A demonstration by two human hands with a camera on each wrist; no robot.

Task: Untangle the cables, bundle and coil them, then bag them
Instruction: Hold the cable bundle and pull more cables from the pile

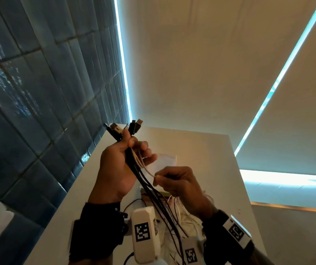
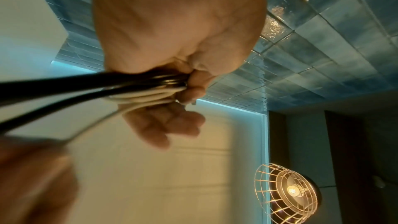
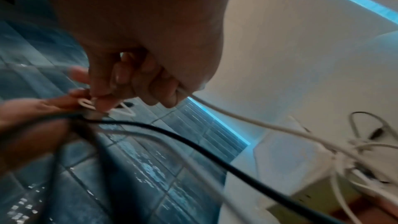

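My left hand (image 1: 122, 161) is raised above the white table (image 1: 201, 150) and grips a bundle of black and white cables (image 1: 147, 186) near their plug ends (image 1: 126, 128), which stick up past the thumb. In the left wrist view the same bundle (image 2: 137, 88) passes between thumb and fingers. My right hand (image 1: 174, 180), just right of and below the left, pinches one white cable (image 1: 149, 172). That white cable (image 3: 258, 123) runs through the curled right fingers (image 3: 150, 84) down to a tangle of white cables (image 3: 353, 163) on the table. A clear plastic bag (image 1: 164, 161) lies behind the hands.
A blue tiled wall (image 1: 38, 92) runs along the table's left edge. Loose black and white cables (image 1: 174, 211) lie on the table under my wrists, over a box-like object (image 3: 305, 183). A wire-caged lamp (image 2: 286, 192) shows in the left wrist view.
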